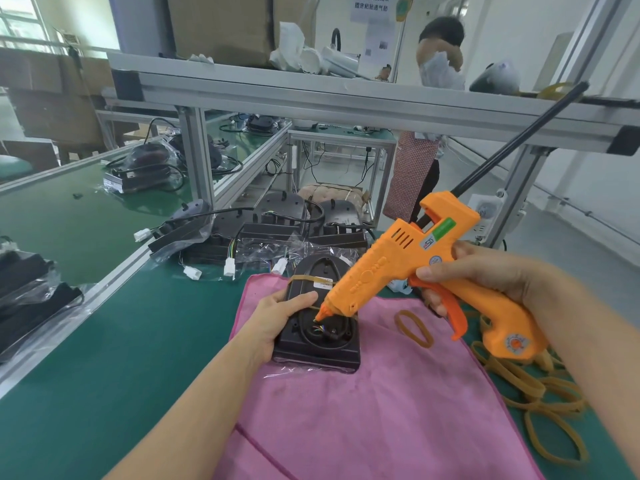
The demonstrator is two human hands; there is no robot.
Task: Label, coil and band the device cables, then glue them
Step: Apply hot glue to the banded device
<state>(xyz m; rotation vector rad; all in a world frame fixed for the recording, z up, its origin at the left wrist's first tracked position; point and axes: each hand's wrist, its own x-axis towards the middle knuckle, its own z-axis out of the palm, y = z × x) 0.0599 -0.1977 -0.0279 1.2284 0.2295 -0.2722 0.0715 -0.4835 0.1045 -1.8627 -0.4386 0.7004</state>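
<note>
A black device (317, 327) lies on a pink cloth (374, 410), with a coiled cable and coloured wires in its recess and a tan rubber band across its upper half. My left hand (277, 323) grips the device's left edge, thumb on top. My right hand (485, 282) holds an orange glue gun (415, 268) by the handle, fingers behind the trigger. The gun's nozzle tip touches the device just above the wires. A black glue stick pokes out of the gun's back.
Several bagged black devices (263, 237) with white connectors are piled beyond the cloth on the green bench (121, 341). Loose rubber bands (540, 393) lie at the right, one (414, 328) on the cloth. An aluminium frame (311, 98) crosses overhead. A person (426, 133) stands behind.
</note>
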